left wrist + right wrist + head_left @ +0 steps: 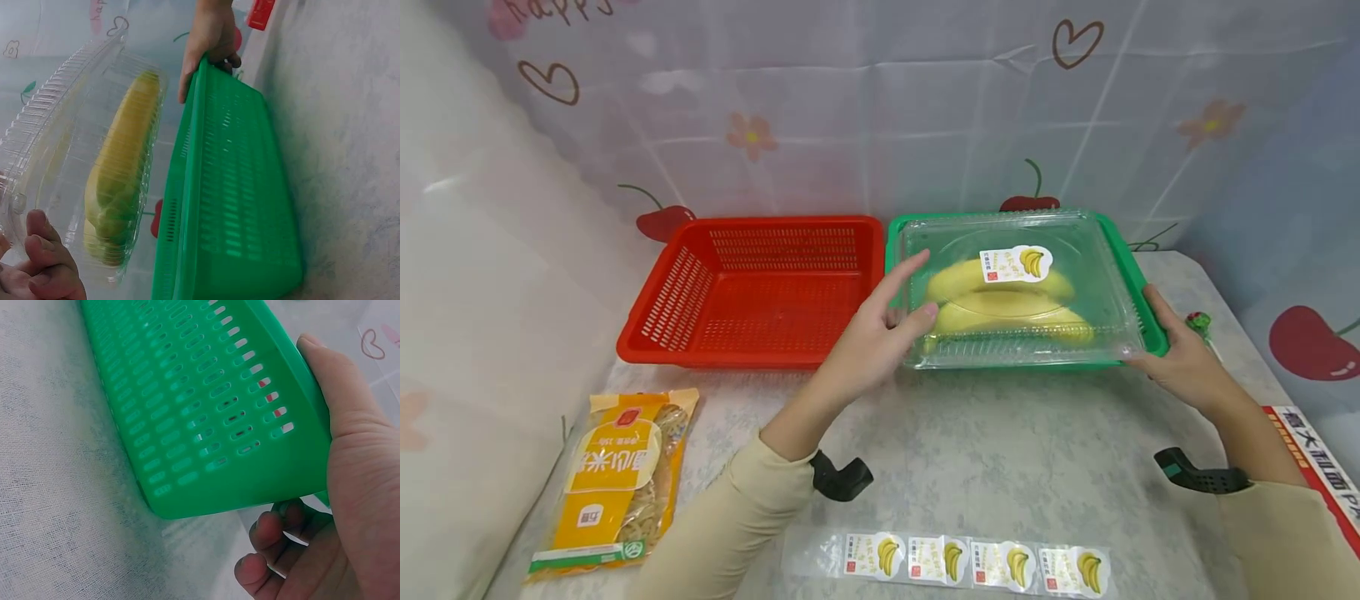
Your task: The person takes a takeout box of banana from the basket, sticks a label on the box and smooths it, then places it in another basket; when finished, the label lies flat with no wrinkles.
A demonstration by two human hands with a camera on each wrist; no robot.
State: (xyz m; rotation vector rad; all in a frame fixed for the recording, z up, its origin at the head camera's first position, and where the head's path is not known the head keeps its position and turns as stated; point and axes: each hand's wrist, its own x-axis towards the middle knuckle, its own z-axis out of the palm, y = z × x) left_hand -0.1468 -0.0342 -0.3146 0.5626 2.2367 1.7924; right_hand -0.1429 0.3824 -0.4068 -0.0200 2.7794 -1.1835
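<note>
My left hand (876,333) holds the left edge of a clear plastic container (1101,275), thumb and index finger stretched along the lid. Inside lie yellow bananas (128,162), and a banana sticker (1017,264) is on the lid. In the left wrist view the container hangs tilted over the green basket (237,187), apart from it. At the basket's right end my right hand (1183,362) grips the rim, the thumb over it. The right wrist view shows that hand (362,487) with its other fingers curled beneath the edge of the basket (219,481).
A red basket (775,321) stands left of the green one. A yellow food packet (610,483) lies at the left. Along the front is a strip of banana stickers (936,562). A red and white package (1318,458) is at the right edge, with a curtain behind.
</note>
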